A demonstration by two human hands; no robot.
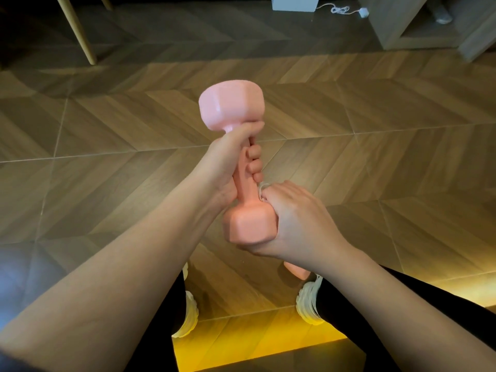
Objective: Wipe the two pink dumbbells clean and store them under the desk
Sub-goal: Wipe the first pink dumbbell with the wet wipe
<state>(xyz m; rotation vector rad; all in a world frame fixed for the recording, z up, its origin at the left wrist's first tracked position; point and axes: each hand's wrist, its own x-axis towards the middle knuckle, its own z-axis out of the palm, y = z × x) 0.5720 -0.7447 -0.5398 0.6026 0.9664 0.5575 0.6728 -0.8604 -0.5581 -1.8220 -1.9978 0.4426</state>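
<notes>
Hands, 2, bare.
- Left hand (228, 162): clamped round the handle of a dumbbell (230, 108) just under its upper head. Fingers are curled fully about the shaft, the thumb lying up against the head.
- Right hand (295, 224): wrapped round the lower head of the same dumbbell, palm against its side. The fingers are curled in at the neck, where a small crumpled edge of pale cloth (261, 187) pokes out from under them.

Dumbbells, 2, pink, smooth matt coating.
- The first is held in the air between both hands, nearly upright and leaning a little to the left. It has faceted, flat-sided heads and a thick round handle.
- Second dumbbell (296, 269): on the floor (402, 157) below the right wrist. Only one rounded pink end shows, just beside the right shoe; the rest is hidden by the forearm.

Cloth, 1, whitish, soft; most of it hidden in the right hand.

Shoes, 2, white, chunky ridged soles: left shoe (189, 315), right shoe (308, 304). Black trouser legs above them.

Floor: wood-grain panels in a chevron pattern, thin pale joints, a yellow glow along the near edge.

Far edge:
- Wooden chair leg (77, 28), 1 fully in view, light, tapered.
- White box (294, 2), 1.
- White cable (338, 8), 1, looped, ending in a small plug.
- Grey cabinet (402, 28), 1, boxy, matt.
</notes>
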